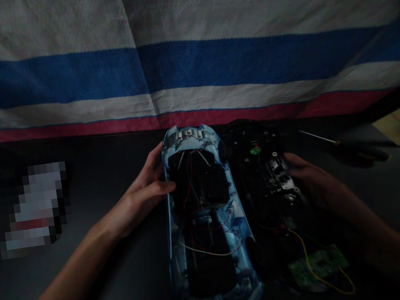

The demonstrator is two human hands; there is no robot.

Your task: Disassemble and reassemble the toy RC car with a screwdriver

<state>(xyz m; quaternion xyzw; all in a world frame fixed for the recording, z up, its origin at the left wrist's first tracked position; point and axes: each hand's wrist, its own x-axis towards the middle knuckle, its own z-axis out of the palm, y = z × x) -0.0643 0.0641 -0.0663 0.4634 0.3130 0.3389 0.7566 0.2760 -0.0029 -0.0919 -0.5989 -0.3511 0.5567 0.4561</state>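
Note:
An upturned light-blue toy car body shell (238, 221) lies in the middle, its hollow inside facing me. Red, green and white wires run across its dark interior. My left hand (146, 190) grips the shell's left edge, the thumb over the rim and the other fingers partly hidden along the outer side. Close beside the shell on the right is the black toy car chassis (274, 174), with its wheels and inner parts showing. My right hand (312, 179) holds the chassis by its right side, fingertips hidden. A green circuit board (318, 266) with a yellow wire sits at the chassis's near end.
A screwdriver (364, 152) with a dark handle lies on the dark table (129, 279) to the right. At the left is a blurred-out pale object (37, 207). A striped sheet (188, 67) hangs behind the table. The light is dim.

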